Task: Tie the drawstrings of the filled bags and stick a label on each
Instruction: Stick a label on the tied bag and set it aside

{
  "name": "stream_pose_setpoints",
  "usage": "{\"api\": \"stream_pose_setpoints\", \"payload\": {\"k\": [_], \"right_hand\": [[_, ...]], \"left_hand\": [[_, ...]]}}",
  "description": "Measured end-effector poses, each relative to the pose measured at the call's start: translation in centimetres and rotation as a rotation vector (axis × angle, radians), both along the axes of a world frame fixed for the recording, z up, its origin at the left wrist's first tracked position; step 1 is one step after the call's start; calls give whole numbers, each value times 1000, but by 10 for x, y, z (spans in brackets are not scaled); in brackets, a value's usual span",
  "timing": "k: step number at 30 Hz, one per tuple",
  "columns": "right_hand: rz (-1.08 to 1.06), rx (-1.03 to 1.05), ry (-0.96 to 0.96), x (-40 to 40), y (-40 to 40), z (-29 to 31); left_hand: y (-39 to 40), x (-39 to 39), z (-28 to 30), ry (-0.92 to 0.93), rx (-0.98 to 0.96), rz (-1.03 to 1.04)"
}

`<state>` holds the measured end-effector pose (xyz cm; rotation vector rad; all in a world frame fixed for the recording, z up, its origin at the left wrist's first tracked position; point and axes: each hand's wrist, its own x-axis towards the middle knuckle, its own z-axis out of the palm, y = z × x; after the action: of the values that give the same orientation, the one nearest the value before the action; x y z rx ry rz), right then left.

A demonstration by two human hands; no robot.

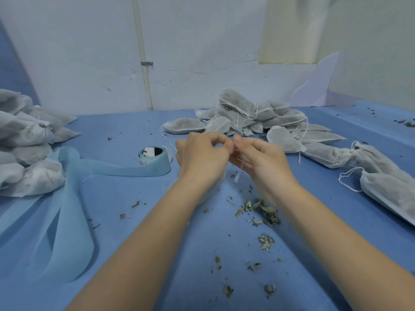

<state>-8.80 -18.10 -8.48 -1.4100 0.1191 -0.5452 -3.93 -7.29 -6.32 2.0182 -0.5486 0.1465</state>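
Left hand (202, 156): fingers curled, a thin white drawstring (239, 163) pinched at the fingertips.
Right hand (258, 158): the same drawstring pinched between thumb and forefinger, just beside the left hand.
Bag being tied: largely hidden beneath the left hand.
Untied white non-woven filled bags (253, 115): heaped behind the hands on the blue table (179, 265).
Tied bags (27, 153): piled at left.
Pale blue label roll (155, 157): left of the hands, its backing strip trailing.

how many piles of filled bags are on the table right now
3: one pile at the left edge, one at the back centre, one along the right. More bags may lie outside the view.
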Motion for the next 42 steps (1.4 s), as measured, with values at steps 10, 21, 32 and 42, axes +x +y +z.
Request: {"api": "stream_pose_setpoints", "payload": {"k": [10,21,32,42], "right_hand": [[-203,-171,6,4,6,-5],[-433,18,-72,4,-4,-6],[-498,189,-237,5,-21,-5],[-190,-308,-116,-4,-26,-7]], "left_hand": [[8,1,15,236,-120,-28],[9,9,5,213,-73,6],[4,7,-5,933,-421,-364],[0,9,-14,840,-619,-285]]}}
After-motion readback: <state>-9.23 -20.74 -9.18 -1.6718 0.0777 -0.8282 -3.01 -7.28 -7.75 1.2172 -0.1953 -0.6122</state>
